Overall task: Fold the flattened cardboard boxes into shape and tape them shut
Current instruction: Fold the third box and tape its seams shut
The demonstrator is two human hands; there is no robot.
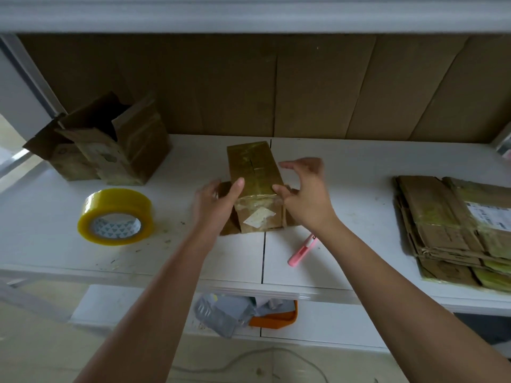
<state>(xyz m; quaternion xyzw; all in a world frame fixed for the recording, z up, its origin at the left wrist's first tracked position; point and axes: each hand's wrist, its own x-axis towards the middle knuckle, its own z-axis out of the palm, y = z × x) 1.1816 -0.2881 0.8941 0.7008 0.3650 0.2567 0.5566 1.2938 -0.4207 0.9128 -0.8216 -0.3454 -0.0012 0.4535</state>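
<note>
Both of our hands are on the one folded box [255, 175] at the middle of the white table [345, 172]. Our left hand [218, 201] lies against the box's left side, fingers fairly straight, thumb up over the top left edge near the front. Our right hand [305, 194] comes in from the right: its thumb touches the top right corner at the front, and the other fingers arch loosely, spread above the right edge, so it seems to touch only with the thumb. We cannot tell whether either hand truly clamps the box; the two are apart, one on each flank. Both forearms reach up from the bottom of the view, bare.

The box stands long-ways away from us, its top glossy with tape, a pale label on the near end, and flaps sticking out at the bottom near end.

We count one roll of yellowish tape [115, 217], lying flat to the left, well apart from the box. One pink cutter [301, 250] lies just below our right wrist. Two open boxes [110, 145] stand together at the back left, flaps up. One stack of flattened boxes [453, 230] sits at the right edge; its number we cannot tell. Cardboard sheets [276, 84] line the back wall. Below the table edge is one orange bin [276, 317] with grey bags in it.
</note>
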